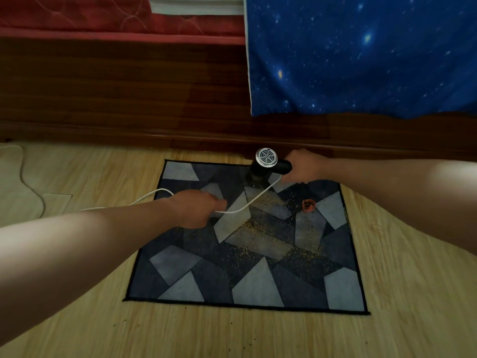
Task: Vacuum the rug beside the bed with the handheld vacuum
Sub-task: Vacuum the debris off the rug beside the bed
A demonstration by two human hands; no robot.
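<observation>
Left hand (197,209) pinching cord (247,202); right hand (304,165) gripping vacuum (268,165) on rug (247,282).

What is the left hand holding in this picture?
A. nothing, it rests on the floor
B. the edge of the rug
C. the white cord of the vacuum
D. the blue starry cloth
C: the left hand is closed on the white cord, which runs to the handheld vacuum.

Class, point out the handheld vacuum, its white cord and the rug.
handheld vacuum (268,167): head view, black body.
white cord (254,198): head view, stretch between the hands.
rug (258,285): head view, grey near patch.
</observation>
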